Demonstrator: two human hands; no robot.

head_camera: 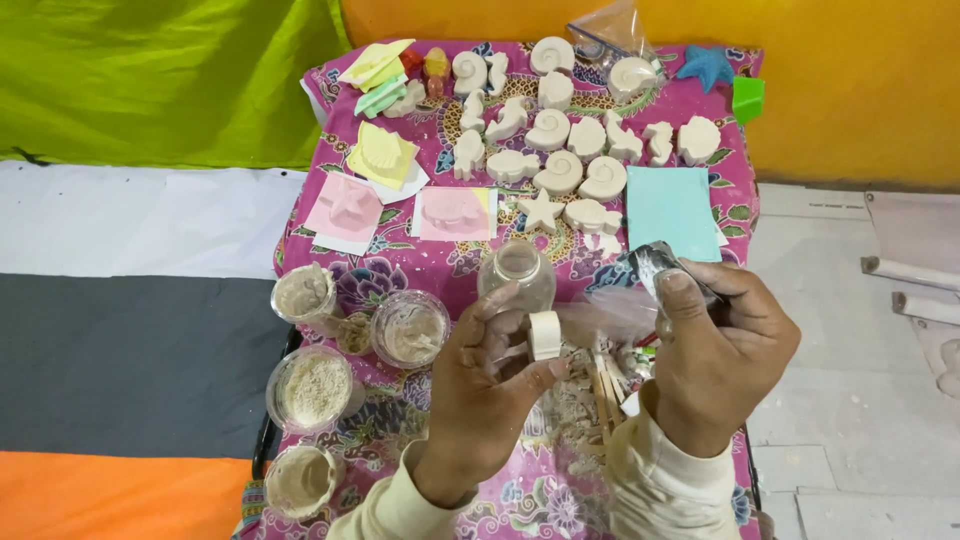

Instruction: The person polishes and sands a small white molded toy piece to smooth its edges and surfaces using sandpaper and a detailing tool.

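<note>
While the left hand (pixel 490 385) pinches a white piece (pixel 544 335), the right hand's (pixel 715 350) grip clamps a grey tool (pixel 655 262).

small white round plaster piece (pixel 544 335) – on edge, pinched at fingertips, dark crumpled sandpaper scrap (pixel 660 266) – held upright

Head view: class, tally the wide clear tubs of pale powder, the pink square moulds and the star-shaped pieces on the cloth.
Wide clear tubs of pale powder: 4
Pink square moulds: 2
Star-shaped pieces, one white, one blue: 2
Total: 8
</note>
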